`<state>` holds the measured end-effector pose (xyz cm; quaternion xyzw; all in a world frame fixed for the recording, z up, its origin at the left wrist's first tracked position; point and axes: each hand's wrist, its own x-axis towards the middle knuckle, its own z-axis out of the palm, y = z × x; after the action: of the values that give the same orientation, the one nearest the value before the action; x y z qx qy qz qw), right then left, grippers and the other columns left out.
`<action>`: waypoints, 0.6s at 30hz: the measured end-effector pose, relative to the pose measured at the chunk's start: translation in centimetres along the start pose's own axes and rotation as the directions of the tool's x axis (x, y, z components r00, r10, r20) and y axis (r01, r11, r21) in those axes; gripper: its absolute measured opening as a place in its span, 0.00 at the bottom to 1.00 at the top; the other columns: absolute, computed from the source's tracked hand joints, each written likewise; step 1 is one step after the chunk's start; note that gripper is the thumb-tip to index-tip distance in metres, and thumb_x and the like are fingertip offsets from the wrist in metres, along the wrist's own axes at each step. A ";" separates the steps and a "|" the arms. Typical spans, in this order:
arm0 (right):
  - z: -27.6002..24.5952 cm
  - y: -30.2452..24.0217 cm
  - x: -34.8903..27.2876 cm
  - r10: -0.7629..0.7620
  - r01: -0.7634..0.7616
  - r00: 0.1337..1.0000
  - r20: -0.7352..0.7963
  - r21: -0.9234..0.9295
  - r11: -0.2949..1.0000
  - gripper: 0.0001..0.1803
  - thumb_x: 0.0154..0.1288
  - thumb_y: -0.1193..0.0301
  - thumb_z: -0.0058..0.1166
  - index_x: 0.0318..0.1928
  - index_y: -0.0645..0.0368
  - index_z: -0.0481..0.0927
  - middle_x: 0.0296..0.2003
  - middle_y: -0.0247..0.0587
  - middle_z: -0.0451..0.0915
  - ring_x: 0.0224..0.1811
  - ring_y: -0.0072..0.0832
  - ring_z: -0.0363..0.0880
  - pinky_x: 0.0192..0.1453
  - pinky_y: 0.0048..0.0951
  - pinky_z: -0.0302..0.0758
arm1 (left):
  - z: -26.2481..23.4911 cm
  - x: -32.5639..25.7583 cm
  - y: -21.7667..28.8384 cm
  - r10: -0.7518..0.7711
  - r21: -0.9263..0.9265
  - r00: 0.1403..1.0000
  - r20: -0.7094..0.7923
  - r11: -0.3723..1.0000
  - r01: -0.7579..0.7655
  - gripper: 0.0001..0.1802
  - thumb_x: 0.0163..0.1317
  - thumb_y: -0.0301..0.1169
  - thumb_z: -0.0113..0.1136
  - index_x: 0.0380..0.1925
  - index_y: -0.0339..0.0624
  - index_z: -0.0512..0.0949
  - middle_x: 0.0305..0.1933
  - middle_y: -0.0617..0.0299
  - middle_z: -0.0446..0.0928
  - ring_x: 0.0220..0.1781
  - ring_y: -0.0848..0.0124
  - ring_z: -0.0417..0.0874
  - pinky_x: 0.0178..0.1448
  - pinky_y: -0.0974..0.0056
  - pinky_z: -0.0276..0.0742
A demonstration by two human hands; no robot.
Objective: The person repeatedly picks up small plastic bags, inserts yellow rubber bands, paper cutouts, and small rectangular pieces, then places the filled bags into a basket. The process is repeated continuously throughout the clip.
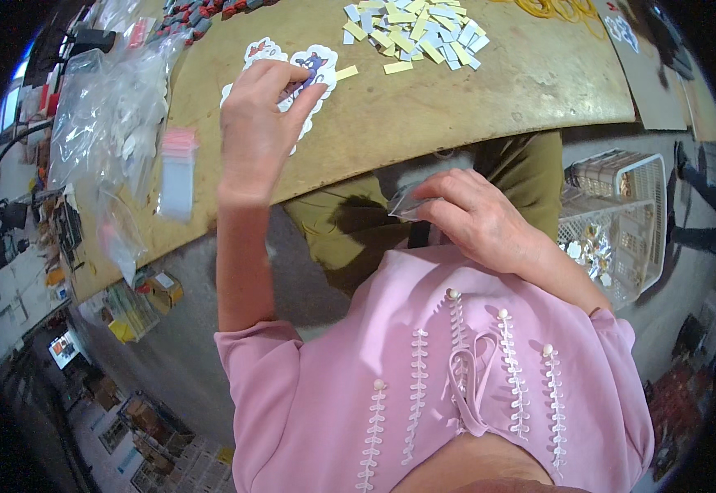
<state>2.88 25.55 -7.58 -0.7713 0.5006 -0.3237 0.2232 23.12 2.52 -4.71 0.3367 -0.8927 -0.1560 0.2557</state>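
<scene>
A tan bench [473,90] with a curved near edge is taken as the landmark. At its far edge, a heap of small yellow and pale blue paper strips [411,33] is seen, and one loose yellow strip [346,72] lies nearer the middle. Toward the bench's left end, a crumpled clear plastic bag [107,115] with small white pieces inside is spread, and a small clear zip pouch with a pink top band [177,172] stands just beside it, near the bench's front edge. Red and grey small pieces [194,16] are piled at the far left corner. Off the bench's right end, a white plastic basket [649,205] holding shiny small packets is seen below bench level.

Die-cut stickers [318,66] with white borders and a cartoon figure in blue and red are lying on the bench left of centre. The left hand [259,123] is laid over them, fingers curled down and thumb closed against the topmost sticker, which is pinched at its edge.

In front of the bench's near edge, above the lap, a small clear plastic sleeve [407,205] is pinched between thumb and fingertips of the right hand [473,218]; the sleeve is transparent and its contents cannot be told.
</scene>
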 end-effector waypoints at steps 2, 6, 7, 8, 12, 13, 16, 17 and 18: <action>0.0 0.1 0.0 -0.004 0.004 1.000 -0.006 -0.001 1.000 0.11 0.61 0.74 0.60 0.44 0.61 0.82 0.52 0.43 0.82 0.54 0.42 0.82 0.58 0.41 0.78 | -0.1 0.0 -0.3 -0.080 -0.145 0.997 0.012 0.986 0.081 0.10 0.62 0.31 0.78 0.39 0.37 0.89 0.40 0.56 0.87 0.37 0.65 0.89 0.43 0.62 0.83; 0.3 0.3 -0.2 -0.007 0.007 1.000 -0.007 -0.003 1.000 0.11 0.61 0.74 0.60 0.44 0.60 0.82 0.52 0.43 0.82 0.54 0.42 0.82 0.58 0.41 0.78 | -0.9 0.3 -0.3 -0.106 -0.200 0.992 0.063 0.973 0.116 0.07 0.68 0.28 0.73 0.40 0.36 0.89 0.39 0.56 0.87 0.34 0.70 0.87 0.41 0.66 0.82; 0.4 0.3 -0.3 -0.001 0.001 1.000 0.002 -0.005 1.000 0.09 0.65 0.72 0.58 0.45 0.60 0.81 0.52 0.42 0.82 0.56 0.41 0.81 0.60 0.40 0.77 | -1.0 0.3 -0.2 -0.102 -0.184 0.993 0.066 0.977 0.112 0.06 0.68 0.28 0.72 0.41 0.36 0.89 0.38 0.57 0.87 0.34 0.71 0.87 0.41 0.66 0.82; 0.4 0.2 -0.3 0.000 0.000 1.000 0.000 -0.001 1.000 0.09 0.65 0.72 0.58 0.45 0.60 0.82 0.52 0.42 0.82 0.56 0.41 0.81 0.60 0.40 0.77 | -1.1 0.2 -0.2 -0.099 -0.167 0.993 0.068 0.980 0.109 0.06 0.69 0.28 0.72 0.41 0.36 0.89 0.38 0.57 0.87 0.34 0.71 0.87 0.41 0.66 0.81; 0.3 0.2 -0.4 0.006 -0.006 1.000 0.003 0.012 1.000 0.10 0.65 0.73 0.59 0.45 0.59 0.82 0.52 0.42 0.82 0.56 0.41 0.81 0.59 0.40 0.77 | -1.3 0.3 -0.2 -0.127 -0.168 0.989 0.078 0.976 0.138 0.06 0.70 0.27 0.70 0.42 0.36 0.89 0.38 0.56 0.87 0.34 0.70 0.87 0.41 0.66 0.81; 0.3 0.2 -0.4 0.008 -0.008 1.000 0.007 0.013 1.000 0.10 0.64 0.73 0.59 0.46 0.59 0.82 0.52 0.42 0.82 0.56 0.41 0.81 0.59 0.40 0.77 | -1.2 0.3 -0.1 -0.155 -0.151 0.985 0.070 0.975 0.165 0.07 0.70 0.27 0.70 0.43 0.35 0.89 0.38 0.56 0.87 0.34 0.71 0.87 0.41 0.66 0.82; 0.6 0.3 -0.5 -0.009 0.009 1.000 -0.016 0.014 1.000 0.11 0.64 0.73 0.60 0.46 0.59 0.82 0.52 0.42 0.82 0.56 0.41 0.81 0.59 0.40 0.77 | -1.0 -0.1 -0.1 -0.151 -0.131 0.988 0.032 0.979 0.154 0.07 0.68 0.26 0.71 0.43 0.35 0.89 0.37 0.57 0.88 0.35 0.72 0.88 0.42 0.67 0.83; 0.6 0.3 -0.5 -0.008 0.008 1.000 -0.019 0.008 1.000 0.11 0.63 0.73 0.60 0.46 0.59 0.82 0.52 0.42 0.82 0.56 0.41 0.81 0.58 0.40 0.77 | -0.9 -0.2 -0.1 -0.130 -0.132 0.991 0.020 0.982 0.131 0.07 0.68 0.26 0.71 0.43 0.35 0.89 0.37 0.57 0.88 0.35 0.73 0.89 0.43 0.68 0.83; 0.6 0.2 -0.5 -0.007 0.007 1.000 -0.022 0.002 1.000 0.11 0.63 0.73 0.60 0.46 0.59 0.82 0.52 0.42 0.82 0.55 0.41 0.81 0.58 0.40 0.78 | -1.0 -0.1 -0.1 -0.182 -0.186 0.981 0.071 0.963 0.193 0.08 0.67 0.26 0.72 0.43 0.35 0.89 0.37 0.58 0.88 0.36 0.74 0.89 0.43 0.68 0.83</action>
<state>3.01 25.97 -8.26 -0.7691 0.5000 -0.3336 0.2172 23.80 2.41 -4.03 0.3892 -0.8441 -0.2739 0.2472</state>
